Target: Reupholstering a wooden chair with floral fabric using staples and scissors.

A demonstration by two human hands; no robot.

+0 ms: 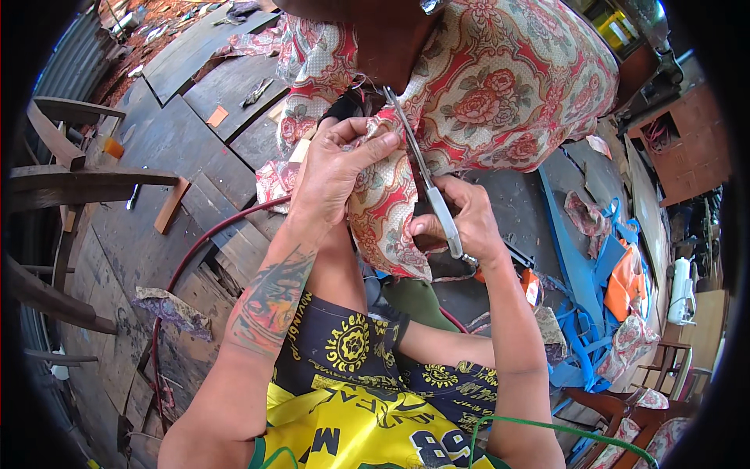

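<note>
My left hand (pixel 336 168) pinches the edge of a red, cream and grey floral fabric flap (pixel 379 215) just left of long metal scissors (pixel 414 144). My right hand (pixel 461 219) is closed on the scissors' grey handle at the flap's lower right, with the thumb against the fabric. The blades point up and away from me along the flap's right side. The flap lies beside a larger floral-covered piece (pixel 508 86) whose dark brown upper part (pixel 391 31) shows at the top of the view.
Curved wooden frames (pixel 94 178) stand at left, beside a red hose (pixel 199 242) on worn boards (pixel 137 258). At right are blue strips (pixel 578 328), orange material (pixel 625 277), fabric scraps (pixel 586 211), a white cylindrical object (pixel 680 289) and a brown box (pixel 680 141).
</note>
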